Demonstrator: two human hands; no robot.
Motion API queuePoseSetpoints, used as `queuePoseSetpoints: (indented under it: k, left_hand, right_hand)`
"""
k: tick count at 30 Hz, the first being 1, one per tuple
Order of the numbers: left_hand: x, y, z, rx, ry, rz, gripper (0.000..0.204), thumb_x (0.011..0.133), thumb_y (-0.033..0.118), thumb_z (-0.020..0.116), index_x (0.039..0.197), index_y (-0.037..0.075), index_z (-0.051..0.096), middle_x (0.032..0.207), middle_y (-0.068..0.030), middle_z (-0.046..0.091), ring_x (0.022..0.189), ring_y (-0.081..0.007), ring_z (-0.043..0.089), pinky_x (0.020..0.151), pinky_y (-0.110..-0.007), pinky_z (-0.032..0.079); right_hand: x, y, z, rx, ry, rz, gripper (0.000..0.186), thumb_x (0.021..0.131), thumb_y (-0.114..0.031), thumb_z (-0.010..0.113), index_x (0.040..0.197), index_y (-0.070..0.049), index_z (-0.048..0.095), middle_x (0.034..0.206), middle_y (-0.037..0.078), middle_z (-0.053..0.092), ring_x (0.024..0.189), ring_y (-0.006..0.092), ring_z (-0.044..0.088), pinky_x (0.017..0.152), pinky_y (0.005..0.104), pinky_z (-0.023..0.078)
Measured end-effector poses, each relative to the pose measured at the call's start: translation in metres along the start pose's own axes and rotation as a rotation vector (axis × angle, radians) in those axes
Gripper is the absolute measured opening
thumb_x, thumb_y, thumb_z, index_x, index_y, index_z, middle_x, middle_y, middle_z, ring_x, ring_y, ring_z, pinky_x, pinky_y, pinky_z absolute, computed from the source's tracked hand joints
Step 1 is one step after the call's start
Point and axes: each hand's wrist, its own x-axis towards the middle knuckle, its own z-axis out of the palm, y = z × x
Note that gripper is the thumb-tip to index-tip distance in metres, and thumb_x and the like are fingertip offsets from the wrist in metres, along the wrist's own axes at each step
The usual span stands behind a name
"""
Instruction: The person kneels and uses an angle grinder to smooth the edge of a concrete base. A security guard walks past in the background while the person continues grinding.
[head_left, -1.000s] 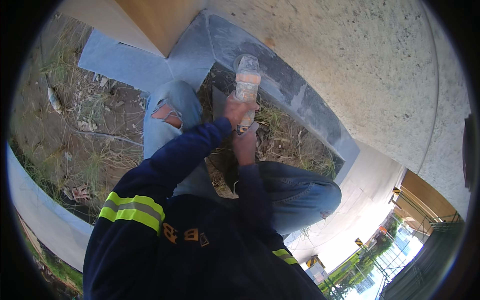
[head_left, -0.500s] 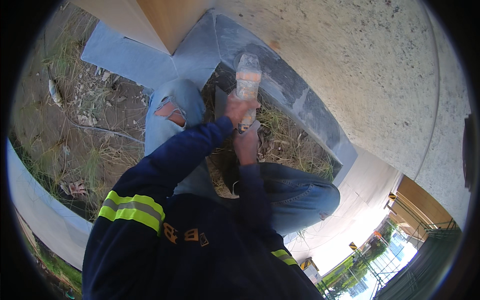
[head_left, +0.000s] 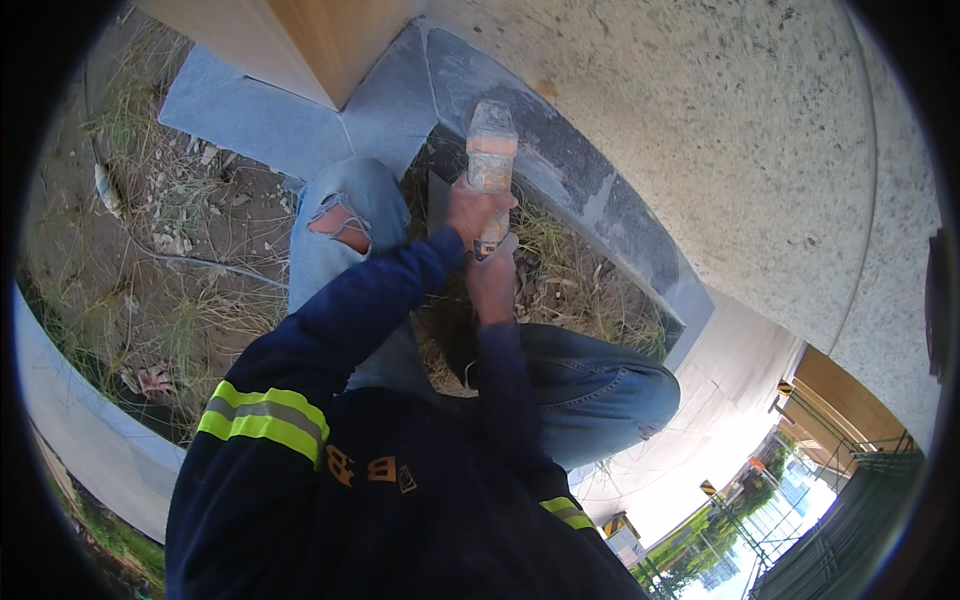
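Observation:
A dusty orange-and-grey angle grinder (head_left: 491, 150) is in both of my hands, its head against the dark grey stone slab (head_left: 560, 155) along the base of the wall. My left hand (head_left: 476, 213) is wrapped round the middle of its body. Behind it, my right hand (head_left: 492, 282) grips the rear end, nearest to me. The disc is hidden under the grinder's head. Pale dust and scuffs mark the slab around it.
A pale speckled wall (head_left: 740, 130) rises at the right, and a tan pillar (head_left: 330, 50) stands on grey slabs (head_left: 255, 115) at the far left. Dry grass and rubble (head_left: 200, 200) cover the soil, with a cable (head_left: 215, 265) across it. My bent knees flank the grinder.
The grinder and both hands have shifted slightly left and away from me along the slab. My grip looks the same.

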Motion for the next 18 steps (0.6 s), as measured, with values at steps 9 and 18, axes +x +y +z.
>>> queuePoseSetpoints:
  k: [9,18]
  left_hand:
    - [0.001,-0.006,0.008,-0.005,-0.039,-0.014,0.041,0.075,0.007,0.085,0.111,0.003,0.066,0.100,-0.0080,0.073,0.085,-0.0191,0.070,0.077,-0.036,0.059]
    - [0.012,-0.010,0.005,0.023,-0.009,-0.003,0.052,0.071,0.011,0.089,0.114,0.001,0.062,0.103,-0.0110,0.073,0.090,-0.0216,0.071,0.081,-0.040,0.059]
  right_hand:
    - [0.001,0.003,-0.004,0.019,0.021,0.068,0.052,0.087,-0.017,0.076,0.121,0.002,0.041,0.106,0.036,0.067,0.103,0.0530,0.066,0.082,0.0541,0.051]
    - [0.012,-0.005,-0.012,0.050,-0.042,0.049,0.051,0.088,-0.016,0.074,0.124,0.001,0.042,0.109,0.033,0.067,0.105,0.0494,0.068,0.085,0.0517,0.051]
